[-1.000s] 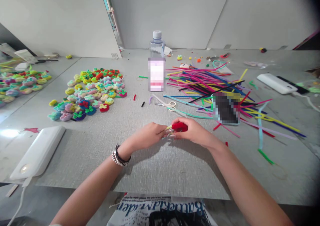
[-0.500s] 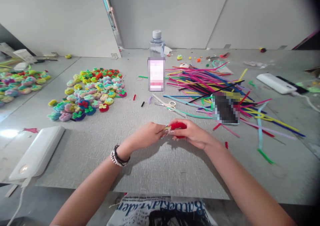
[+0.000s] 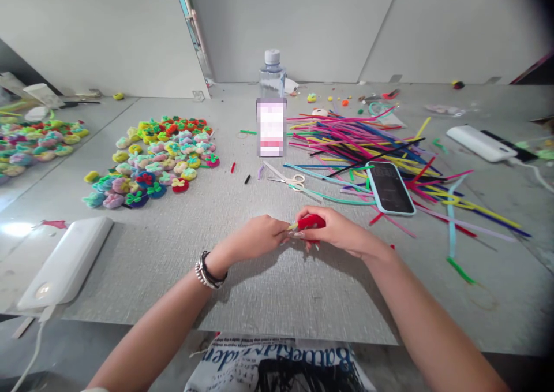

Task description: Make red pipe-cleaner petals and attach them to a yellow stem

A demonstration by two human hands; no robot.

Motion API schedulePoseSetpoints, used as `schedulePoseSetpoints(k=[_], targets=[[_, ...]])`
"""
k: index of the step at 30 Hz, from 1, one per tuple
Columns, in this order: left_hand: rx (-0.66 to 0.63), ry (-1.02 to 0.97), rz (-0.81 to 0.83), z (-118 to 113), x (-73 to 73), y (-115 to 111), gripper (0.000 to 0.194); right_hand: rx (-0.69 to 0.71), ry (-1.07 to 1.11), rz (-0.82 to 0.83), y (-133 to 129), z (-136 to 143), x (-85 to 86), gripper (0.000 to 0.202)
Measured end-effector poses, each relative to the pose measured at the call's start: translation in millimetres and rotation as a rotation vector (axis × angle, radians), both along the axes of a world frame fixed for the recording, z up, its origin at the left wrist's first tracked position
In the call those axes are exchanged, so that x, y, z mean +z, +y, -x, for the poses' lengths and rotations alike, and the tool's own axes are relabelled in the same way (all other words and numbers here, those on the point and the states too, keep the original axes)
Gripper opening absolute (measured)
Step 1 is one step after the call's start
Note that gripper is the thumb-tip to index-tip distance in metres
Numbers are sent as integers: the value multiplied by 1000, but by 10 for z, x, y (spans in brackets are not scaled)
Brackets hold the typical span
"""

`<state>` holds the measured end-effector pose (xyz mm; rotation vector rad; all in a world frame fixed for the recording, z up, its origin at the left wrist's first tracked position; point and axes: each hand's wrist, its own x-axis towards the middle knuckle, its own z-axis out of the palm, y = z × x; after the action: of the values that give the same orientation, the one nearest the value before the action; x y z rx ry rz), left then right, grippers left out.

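Near the front middle of the table, my right hand (image 3: 335, 230) is closed round a fuzzy red piece (image 3: 310, 223). A thin yellowish strip (image 3: 293, 228) sticks out of its left side, and my left hand (image 3: 264, 234) pinches that strip. The fingertips of both hands nearly meet, and they partly hide the red piece. White-handled scissors (image 3: 296, 181) lie just beyond the hands. Farther right is a large loose bundle of coloured fuzzy stems (image 3: 341, 135). To the left sits a pile of small fuzzy flower-like pieces (image 3: 162, 155).
A phone (image 3: 392, 189) rests on the stems' right part. Another phone (image 3: 271, 129) stands upright before a clear bottle (image 3: 272, 77). White power banks lie at the left (image 3: 67, 262) and the right (image 3: 480, 144). Short stem offcuts are scattered beyond my hands.
Both hands have shifted slightly, the right one a little to the right with the red piece. More of the yellowish strip's end and the red piece's lower edge looks different.
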<state>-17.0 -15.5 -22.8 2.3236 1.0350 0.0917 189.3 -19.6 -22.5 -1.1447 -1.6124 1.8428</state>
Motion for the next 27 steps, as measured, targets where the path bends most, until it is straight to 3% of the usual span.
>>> schedulePoseSetpoints(k=[16, 18, 23, 27], targets=[[-9, -34, -20, 31, -10, 3, 32, 19, 34, 34, -36, 22, -33, 33], [-4, -64, 30, 35, -2, 17, 33, 18, 56, 44, -38, 16, -15, 35], [16, -207, 331, 34, 64, 26, 42, 64, 162, 134, -34, -19, 28, 40], [34, -253, 390, 44, 93, 23, 43, 105, 227, 245, -23, -39, 22, 43]])
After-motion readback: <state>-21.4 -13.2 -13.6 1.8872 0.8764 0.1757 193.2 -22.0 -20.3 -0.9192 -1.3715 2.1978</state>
